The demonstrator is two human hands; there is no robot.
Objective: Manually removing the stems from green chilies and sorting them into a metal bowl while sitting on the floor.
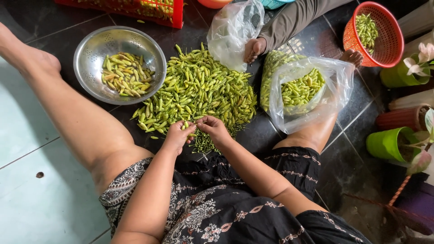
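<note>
A: Position of the hands?

B: Both meet at the near edge of the chilli pile (199,88). Left hand (178,138) cupped around several green chillies (186,129), fingers curled shut on them. Right hand (213,129) pinching at one chilli's tip, thumb and forefinger pressed together, touching the left hand's bunch.

A: And the pile itself?

B: On the dark tiled floor (348,162), centre, between the person's spread legs. Small heap of green stems (205,144) just beneath the hands.

A: Containers?

B: Steel colander (90,49) far left, touching the pile's left edge, partly filled with chillies. Clear plastic bag (312,97) of chillies to the right, resting against the right knee. A second, crumpled bag (233,31) far centre, beside another person's foot (254,49). Orange basket (389,45) far right, holding a few chillies; red crate (176,16) along the far edge.

A: Anything else?

B: Green pots (386,144) with plants at the right.
</note>
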